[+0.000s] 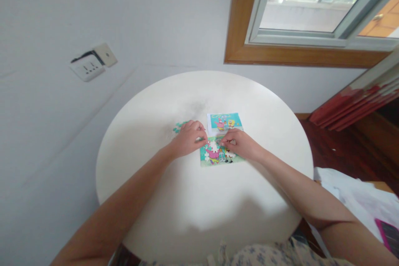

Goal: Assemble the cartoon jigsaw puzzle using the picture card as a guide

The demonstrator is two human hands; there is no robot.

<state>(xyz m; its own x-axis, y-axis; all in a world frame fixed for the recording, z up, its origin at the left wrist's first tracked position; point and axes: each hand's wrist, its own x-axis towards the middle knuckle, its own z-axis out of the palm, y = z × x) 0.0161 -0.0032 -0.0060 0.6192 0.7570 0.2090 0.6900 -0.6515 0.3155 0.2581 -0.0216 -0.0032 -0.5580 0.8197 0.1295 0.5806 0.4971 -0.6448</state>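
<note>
A small colourful jigsaw puzzle (215,156) lies partly assembled near the middle of a round white table (156,183), with white gaps where pieces are absent. My left hand (188,138) rests at its upper left edge with the fingers curled, pinching something small I cannot make out. My right hand (239,143) sits on the puzzle's upper right part, fingers bent and pressed onto the pieces. Just beyond the hands lies a reference picture card (225,122) with cartoon figures. A few loose green pieces (178,126) lie left of my left hand.
The table stands against a white wall with a power socket (88,67). A wood-framed window (311,20) is at the upper right. Red boards (358,104) lean on the right; white cloth (346,191) and a pink object (388,235) lie lower right.
</note>
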